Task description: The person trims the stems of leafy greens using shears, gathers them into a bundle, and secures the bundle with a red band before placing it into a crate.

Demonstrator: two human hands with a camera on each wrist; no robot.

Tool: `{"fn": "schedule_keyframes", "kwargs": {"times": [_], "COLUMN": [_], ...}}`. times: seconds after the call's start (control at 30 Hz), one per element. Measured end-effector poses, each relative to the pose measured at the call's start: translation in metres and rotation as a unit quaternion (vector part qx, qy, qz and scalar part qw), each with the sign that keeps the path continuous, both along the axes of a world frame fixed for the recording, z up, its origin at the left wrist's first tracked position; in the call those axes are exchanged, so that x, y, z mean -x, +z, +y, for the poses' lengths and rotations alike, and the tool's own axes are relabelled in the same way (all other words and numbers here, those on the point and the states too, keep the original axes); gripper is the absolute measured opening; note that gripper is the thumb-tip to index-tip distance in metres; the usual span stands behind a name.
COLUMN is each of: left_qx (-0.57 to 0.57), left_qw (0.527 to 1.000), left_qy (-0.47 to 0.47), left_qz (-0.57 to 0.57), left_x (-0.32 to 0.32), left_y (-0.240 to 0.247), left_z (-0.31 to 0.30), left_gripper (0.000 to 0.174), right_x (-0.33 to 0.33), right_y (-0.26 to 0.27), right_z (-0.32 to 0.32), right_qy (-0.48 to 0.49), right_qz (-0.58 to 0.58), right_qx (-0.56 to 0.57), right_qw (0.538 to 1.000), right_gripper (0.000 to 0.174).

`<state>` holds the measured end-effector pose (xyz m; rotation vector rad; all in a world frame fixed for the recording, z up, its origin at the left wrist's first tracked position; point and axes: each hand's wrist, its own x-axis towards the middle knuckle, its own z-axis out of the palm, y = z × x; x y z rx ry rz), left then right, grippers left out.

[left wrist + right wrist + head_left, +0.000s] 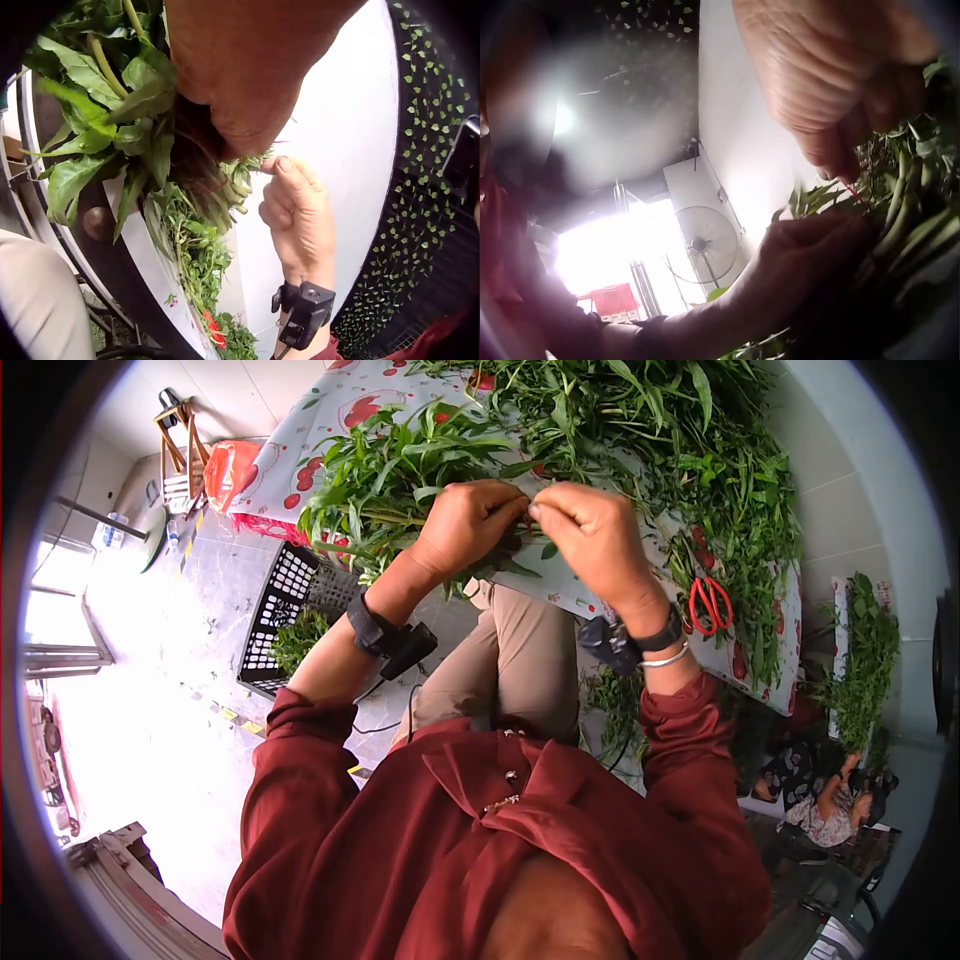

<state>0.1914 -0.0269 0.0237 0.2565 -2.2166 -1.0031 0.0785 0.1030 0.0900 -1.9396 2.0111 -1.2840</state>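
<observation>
My left hand (pixel 468 525) grips a bunch of leafy green stems (pixel 385 480) over the table's near edge. The cut stem ends (pixel 238 196) stick out past that hand in the left wrist view. Close beside it, my right hand (pixel 598 540) has thumb and forefinger pinched together, fingertips almost meeting the left hand's. A thin red strand (pixel 853 192) runs between the two hands in the right wrist view, stretched from the right fingertips toward the bunch. The left fingers are partly hidden by the leaves and the hand itself.
A large heap of leafy stems (pixel 640 420) covers the table's far and right parts. Red-handled scissors (pixel 710 605) lie at the right on the patterned tablecloth (pixel 285 455). A black crate (pixel 290 585) with greens stands on the floor at left. Another person (pixel 825 800) sits at lower right.
</observation>
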Motion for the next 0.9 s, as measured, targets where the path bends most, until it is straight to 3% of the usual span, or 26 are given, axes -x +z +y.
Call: {"fn": "schedule_keyframes", "kwargs": {"times": [0.13, 0.3, 0.37, 0.4, 0.5, 0.53, 0.6, 0.9], "left_qx": [-0.016, 0.003, -0.157, -0.156, -0.131, -0.13, -0.13, -0.171], "left_qw": [1.0, 1.0, 0.986, 0.986, 0.977, 0.977, 0.962, 0.945], "left_qy": [0.022, 0.024, -0.034, -0.036, -0.17, -0.166, -0.239, -0.264], "left_qz": [0.001, -0.017, -0.04, -0.042, -0.009, -0.009, -0.011, -0.09], "left_x": [0.004, 0.005, 0.008, 0.008, 0.007, 0.006, 0.006, 0.008], "left_y": [-0.003, -0.001, -0.001, 0.0, 0.008, 0.011, 0.016, 0.02], "left_z": [-0.003, 0.0, -0.004, -0.008, -0.02, -0.022, -0.024, -0.032], "left_gripper": [0.016, 0.016, 0.017, 0.017, 0.023, 0.023, 0.024, 0.03], "right_x": [-0.023, -0.033, -0.03, -0.026, -0.018, -0.016, -0.019, -0.024], "right_y": [-0.028, -0.051, -0.052, -0.053, -0.051, -0.049, -0.045, -0.047], "right_z": [0.015, 0.031, 0.034, 0.033, 0.029, 0.027, 0.021, 0.012], "right_qy": [-0.003, -0.044, -0.058, -0.069, -0.066, -0.056, -0.05, -0.024], "right_qz": [-0.001, -0.133, -0.165, -0.224, -0.341, -0.399, -0.404, -0.455], "right_qx": [0.002, 0.029, 0.028, 0.028, 0.032, 0.035, 0.058, 0.053], "right_qw": [1.0, 0.99, 0.984, 0.972, 0.937, 0.914, 0.911, 0.889], "right_gripper": [0.008, 0.01, 0.011, 0.011, 0.012, 0.011, 0.012, 0.013]}}
